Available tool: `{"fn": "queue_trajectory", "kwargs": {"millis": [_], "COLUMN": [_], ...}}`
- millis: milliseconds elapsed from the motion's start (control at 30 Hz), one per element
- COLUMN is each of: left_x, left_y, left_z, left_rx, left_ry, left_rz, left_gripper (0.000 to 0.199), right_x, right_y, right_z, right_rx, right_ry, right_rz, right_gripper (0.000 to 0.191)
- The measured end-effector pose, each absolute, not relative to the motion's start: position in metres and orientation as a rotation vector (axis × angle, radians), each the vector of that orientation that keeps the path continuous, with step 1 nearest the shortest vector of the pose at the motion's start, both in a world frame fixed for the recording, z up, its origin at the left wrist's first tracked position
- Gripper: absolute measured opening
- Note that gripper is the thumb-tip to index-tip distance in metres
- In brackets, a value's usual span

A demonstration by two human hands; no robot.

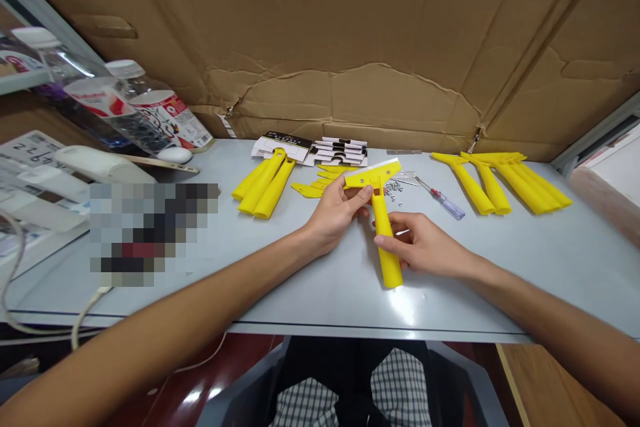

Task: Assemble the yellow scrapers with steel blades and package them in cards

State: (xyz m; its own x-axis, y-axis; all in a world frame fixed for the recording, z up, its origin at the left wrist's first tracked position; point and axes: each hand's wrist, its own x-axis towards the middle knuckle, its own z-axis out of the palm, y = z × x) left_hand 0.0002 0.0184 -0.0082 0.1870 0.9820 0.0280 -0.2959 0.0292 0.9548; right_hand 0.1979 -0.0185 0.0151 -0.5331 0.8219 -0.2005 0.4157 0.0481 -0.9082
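A yellow scraper (385,227) with a wide head and a metal blade along its top edge is held above the grey table. My left hand (337,213) pinches it where the head joins the handle. The fingers of my right hand (420,240) are wrapped round the middle of the handle, thumb in front. Just behind the head lie small screws (395,192) and, to their right, a screwdriver (443,199) with a clear handle. Flat yellow pieces (307,191) lie behind my left hand.
Yellow handles (267,187) lie at the left, and several yellow scraper bodies (535,187) at the right. Printed cards (340,150) are stacked by the cardboard (350,100). Bottles (170,113), a cable (80,313) and a blurred-out object stand or lie far left on the table (300,307).
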Motion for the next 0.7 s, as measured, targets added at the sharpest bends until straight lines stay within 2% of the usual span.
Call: {"fn": "queue_trajectory", "kwargs": {"millis": [133, 267, 533, 700], "left_x": [-0.001, -0.002, -0.004, -0.004], "left_y": [0.018, 0.019, 0.020, 0.024], "left_z": [-0.006, -0.003, 0.001, -0.004], "left_rx": [1.136, 1.172, 1.187, 1.013], "left_ry": [0.894, 0.960, 0.992, 0.831], "left_rz": [1.209, 1.285, 1.273, 1.193], "left_gripper": [0.042, 0.051, 0.046, 0.044], "right_x": [0.200, 0.204, 0.204, 0.203], "right_y": [-0.016, -0.011, -0.013, -0.011], "right_z": [0.012, 0.010, 0.005, 0.005], "right_rx": [-1.192, -1.193, -1.184, -1.070], "right_ry": [-1.951, -1.948, -1.917, -1.755], "right_rz": [1.523, 1.523, 1.519, 1.584], "right_gripper": [0.025, 0.031, 0.028, 0.038]}}
